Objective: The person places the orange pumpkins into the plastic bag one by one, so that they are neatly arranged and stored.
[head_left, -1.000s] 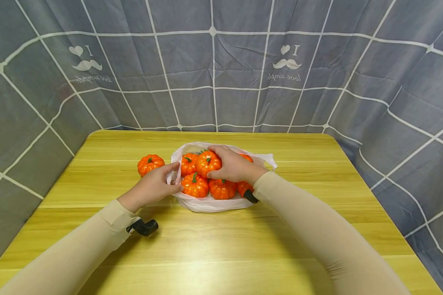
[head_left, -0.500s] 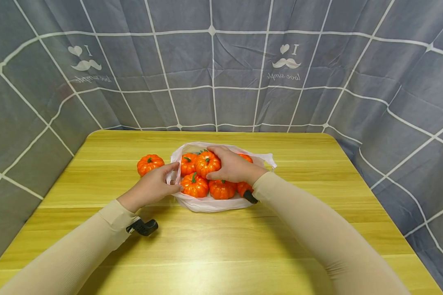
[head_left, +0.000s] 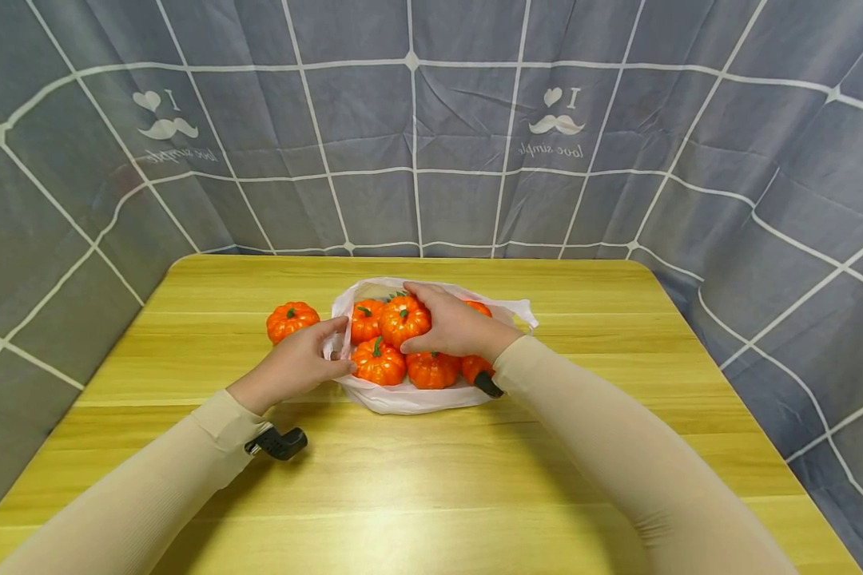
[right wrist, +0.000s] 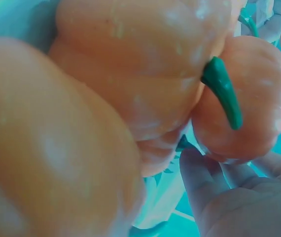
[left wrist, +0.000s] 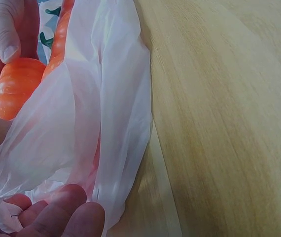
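Note:
A thin white plastic bag [head_left: 395,402] lies wide open on the table, with several small orange pumpkins inside. My left hand [head_left: 298,359] holds the left side of its mouth, and in the left wrist view the fingers [left wrist: 56,212] curl at the crumpled plastic. My right hand [head_left: 456,323] reaches over the bag and grips the uppermost pumpkin [head_left: 404,319], thumb on the near side and fingers behind. That pumpkin's green stem points up. Below it sit other pumpkins [head_left: 378,363], partly covered by my right hand and wrist. In the right wrist view, fingertips touch the gripped pumpkin [right wrist: 251,94].
One more pumpkin [head_left: 292,321] stands outside the bag, just beyond my left hand. A bag handle [head_left: 521,307] sticks out to the right. The wooden table [head_left: 417,495] ends at a grey checked curtain [head_left: 460,120] on the far side and both flanks.

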Demonstrator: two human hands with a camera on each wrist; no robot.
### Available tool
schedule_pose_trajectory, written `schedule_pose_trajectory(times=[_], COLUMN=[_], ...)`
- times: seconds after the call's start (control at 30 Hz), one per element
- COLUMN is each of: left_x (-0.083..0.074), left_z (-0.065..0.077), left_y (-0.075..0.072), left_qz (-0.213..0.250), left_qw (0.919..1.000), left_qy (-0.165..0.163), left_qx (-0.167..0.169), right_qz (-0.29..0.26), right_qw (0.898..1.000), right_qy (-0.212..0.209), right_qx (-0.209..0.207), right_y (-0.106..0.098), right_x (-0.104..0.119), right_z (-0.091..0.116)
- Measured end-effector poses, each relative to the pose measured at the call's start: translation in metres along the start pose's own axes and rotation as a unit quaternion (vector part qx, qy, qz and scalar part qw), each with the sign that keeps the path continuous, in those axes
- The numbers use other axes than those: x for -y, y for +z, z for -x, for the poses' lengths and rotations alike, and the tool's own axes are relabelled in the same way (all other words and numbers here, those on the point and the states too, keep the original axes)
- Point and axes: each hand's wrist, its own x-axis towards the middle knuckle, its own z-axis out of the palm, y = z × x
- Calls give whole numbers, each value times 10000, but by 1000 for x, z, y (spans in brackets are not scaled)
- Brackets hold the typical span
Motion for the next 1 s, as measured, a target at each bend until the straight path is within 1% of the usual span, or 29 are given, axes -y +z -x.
schedule_pose_trajectory(times=[0.23, 0.4, 0.5, 0.6, 0.73, 0.87, 1.0], left_x=[1, 1, 0, 0, 0, 0, 0], left_z=[1, 1, 2, 2, 2, 2, 2], left_y=[0, 0, -1, -1, -1, -1, -1], left_qz=[75, 84, 86, 30, -37, -17, 90], left_qw=[9999, 9999, 9999, 10000, 9999, 10000, 10000], left_qy=[69, 87, 60, 57, 36, 24, 35], left_qx=[-28, -21, -25, -62, -94, -74, -5], right_qz=[16, -144, -136, -47, 189, 349, 507], right_qw=[9998, 9992, 9983, 9968, 9951, 9943, 9939], right_qy=[-3, -87, -157, -199, -32, 215, 414], right_qx=[-195, -371, -550, -771, -974, -984, -882], right_y=[-13, -30, -41, -52, -65, -72, -73], right_x=[5, 6, 1, -8, -26, -47, -66], right_z=[15, 30, 41, 51, 63, 73, 81])
